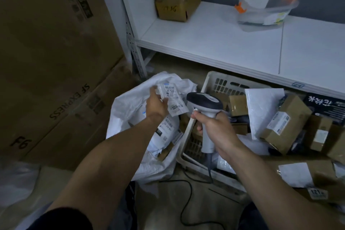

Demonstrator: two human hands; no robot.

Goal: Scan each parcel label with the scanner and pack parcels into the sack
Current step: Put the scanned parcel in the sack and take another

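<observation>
The left hand (155, 105) holds a small white parcel (172, 100) with its fingers curled round it, just above the open white sack (130, 117). The right hand (214, 127) grips the handle of the scanner (205, 102), over the basket (211, 78) of parcels beside the sack.

Both forearms are extended, a parcel (174, 103) pinched in the left hand (156, 106), the scanner (205, 101) gripped in the right hand (215, 127).

place: parcel storeroom | left: stacked courier cartons (56, 61) | far: white metal shelving (214, 43) | right: basket (209, 84) heaped with labelled parcels (283, 123) | near: white sack (130, 117)
</observation>
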